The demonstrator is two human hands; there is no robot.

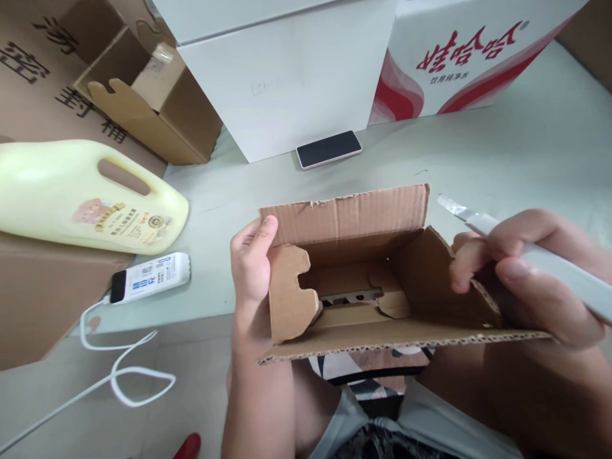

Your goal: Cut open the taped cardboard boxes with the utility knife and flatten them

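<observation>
A brown cardboard box [349, 224] is held over my lap, its top flaps folded out and its inside visible. Through a gap in its bottom I see patterned cloth below. My left hand [253, 261] grips the left side, thumb on the upper edge beside a notched flap [288, 293]. In my right hand [540, 274] is a utility knife [554, 271] with a pale handle, its blade pointing up and left above the box's right end. Fingers of that same hand also touch the right flap. The blade is clear of the cardboard.
On the pale table [516, 172] lies a phone [329, 150] against a large white box [287, 83]. A red-and-white carton [444, 70] stands behind. To the left are a yellow jug [62, 197], an open carton [176, 121] and a white device [150, 278] with a cable [119, 366].
</observation>
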